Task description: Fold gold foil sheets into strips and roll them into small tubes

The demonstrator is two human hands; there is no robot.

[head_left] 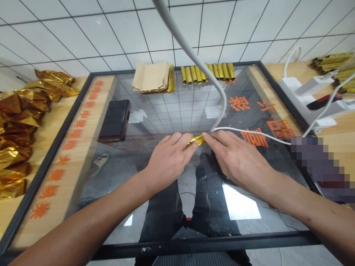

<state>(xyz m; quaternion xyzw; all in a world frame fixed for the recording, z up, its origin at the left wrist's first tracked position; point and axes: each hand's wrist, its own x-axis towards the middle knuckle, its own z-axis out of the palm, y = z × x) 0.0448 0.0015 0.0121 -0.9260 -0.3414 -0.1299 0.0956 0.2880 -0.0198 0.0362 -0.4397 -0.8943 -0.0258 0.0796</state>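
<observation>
My left hand [169, 159] and my right hand [235, 157] meet over the middle of a glass table top [155, 118]. Both pinch a small piece of gold foil [197, 140] between their fingertips, fingers curled and pressed together. The foil is mostly hidden by the fingers, so its shape is unclear. A row of rolled gold foil pieces [208, 72] lies at the far edge of the glass. Beside it sits a stack of tan paper sheets [151, 77] on gold sheets.
A black phone [114, 120] lies on the glass to the left. Crumpled gold foil [19, 122] piles up on the wooden surface at far left. White cables [194, 55] hang across the view toward a power strip [316, 96] at right. More gold pieces [332, 61] lie at far right.
</observation>
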